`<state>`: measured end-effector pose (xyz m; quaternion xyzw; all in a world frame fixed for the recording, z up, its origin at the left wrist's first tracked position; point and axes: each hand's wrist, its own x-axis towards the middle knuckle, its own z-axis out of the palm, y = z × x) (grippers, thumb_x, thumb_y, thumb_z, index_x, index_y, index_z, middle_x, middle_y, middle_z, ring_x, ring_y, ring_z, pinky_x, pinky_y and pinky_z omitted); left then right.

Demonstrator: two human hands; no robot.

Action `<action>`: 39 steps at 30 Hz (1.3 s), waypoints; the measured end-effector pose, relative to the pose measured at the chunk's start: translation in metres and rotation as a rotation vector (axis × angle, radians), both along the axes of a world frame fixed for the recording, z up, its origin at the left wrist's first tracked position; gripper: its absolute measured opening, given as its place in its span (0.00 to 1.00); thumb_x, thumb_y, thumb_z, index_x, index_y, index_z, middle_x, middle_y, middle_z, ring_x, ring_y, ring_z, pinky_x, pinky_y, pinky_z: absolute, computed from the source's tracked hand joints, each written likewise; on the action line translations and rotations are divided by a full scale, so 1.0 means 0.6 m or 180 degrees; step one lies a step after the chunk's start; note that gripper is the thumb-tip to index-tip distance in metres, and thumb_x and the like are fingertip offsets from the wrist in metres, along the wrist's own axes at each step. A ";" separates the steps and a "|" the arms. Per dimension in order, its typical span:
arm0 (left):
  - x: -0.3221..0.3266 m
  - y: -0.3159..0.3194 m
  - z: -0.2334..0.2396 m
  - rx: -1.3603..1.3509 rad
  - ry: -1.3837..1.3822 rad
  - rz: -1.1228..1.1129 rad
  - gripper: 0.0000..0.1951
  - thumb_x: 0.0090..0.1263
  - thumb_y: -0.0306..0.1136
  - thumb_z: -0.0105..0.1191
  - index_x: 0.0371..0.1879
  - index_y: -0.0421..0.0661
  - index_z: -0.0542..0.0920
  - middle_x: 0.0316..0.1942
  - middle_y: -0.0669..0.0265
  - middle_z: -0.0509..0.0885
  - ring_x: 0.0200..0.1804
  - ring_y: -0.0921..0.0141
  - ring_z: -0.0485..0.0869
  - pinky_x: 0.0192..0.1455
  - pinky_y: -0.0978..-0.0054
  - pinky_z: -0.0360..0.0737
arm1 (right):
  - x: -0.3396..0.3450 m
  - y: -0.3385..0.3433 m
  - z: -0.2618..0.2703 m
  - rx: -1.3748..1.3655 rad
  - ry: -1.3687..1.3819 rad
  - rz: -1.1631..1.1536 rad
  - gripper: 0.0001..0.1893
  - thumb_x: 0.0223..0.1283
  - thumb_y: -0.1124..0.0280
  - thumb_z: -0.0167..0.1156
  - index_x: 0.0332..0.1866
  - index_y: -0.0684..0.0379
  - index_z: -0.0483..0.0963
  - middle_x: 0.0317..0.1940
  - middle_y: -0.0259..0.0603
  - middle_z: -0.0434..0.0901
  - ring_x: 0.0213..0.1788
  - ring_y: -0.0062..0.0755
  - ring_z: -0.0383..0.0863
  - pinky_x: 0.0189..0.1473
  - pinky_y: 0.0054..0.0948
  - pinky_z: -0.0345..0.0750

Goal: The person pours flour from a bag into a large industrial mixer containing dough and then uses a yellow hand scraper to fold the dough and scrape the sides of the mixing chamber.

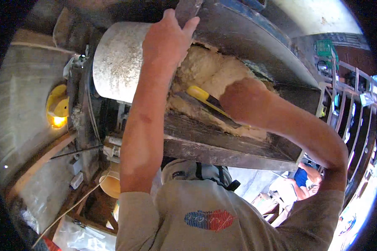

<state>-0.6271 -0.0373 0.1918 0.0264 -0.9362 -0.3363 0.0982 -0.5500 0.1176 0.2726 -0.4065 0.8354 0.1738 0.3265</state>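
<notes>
My left hand (pixel 166 40) grips the end of a dark wooden board (pixel 190 11), with the thumb along its edge. Beside this hand is a white, stained cylindrical drum (pixel 117 62). My right forearm reaches into a dark wooden trough (pixel 213 153). My right hand (pixel 238 97) shows only around the wrist; its fingers are hidden by, or coated in, a lumpy tan mass (pixel 207 66). Just in front of the wrist lies a yellow-handled tool (pixel 198 93), its far part partly hidden. Tan residue also clings along the trough's inner side.
A sloping dark panel (pixel 264 40) rises behind the trough. At left are a yellow fitting (pixel 58 106) with a glowing light, and a beige container (pixel 110 183) below it. Another person (pixel 308 178) is at lower right. Slatted railing (pixel 348 109) and a green crate (pixel 323 47) stand beyond.
</notes>
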 end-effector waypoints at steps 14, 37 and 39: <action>-0.004 0.000 -0.016 -0.0131 0.0186 -0.0046 0.33 0.60 0.59 0.48 0.50 0.37 0.71 0.38 0.40 0.79 0.44 0.46 0.78 0.47 0.54 0.75 | 0.158 0.176 -0.152 0.0044 -0.0887 -0.0857 0.08 0.55 0.70 0.50 0.37 0.60 0.74 0.26 0.49 0.80 0.32 0.46 0.83 0.32 0.43 0.79; 0.008 0.005 0.040 -0.0009 -0.0552 0.0052 0.35 0.65 0.55 0.47 0.58 0.32 0.64 0.56 0.43 0.69 0.59 0.51 0.69 0.60 0.60 0.67 | 0.068 0.148 0.039 0.0990 -0.0489 -0.0737 0.08 0.53 0.69 0.53 0.36 0.59 0.74 0.22 0.48 0.80 0.29 0.46 0.83 0.30 0.41 0.79; 0.014 0.017 0.063 -0.0036 -0.0880 0.0166 0.36 0.65 0.55 0.46 0.59 0.33 0.63 0.57 0.44 0.69 0.60 0.51 0.68 0.61 0.59 0.67 | 0.067 0.155 0.042 0.0873 -0.0364 -0.0817 0.08 0.53 0.68 0.53 0.35 0.60 0.74 0.22 0.48 0.80 0.29 0.46 0.83 0.30 0.42 0.79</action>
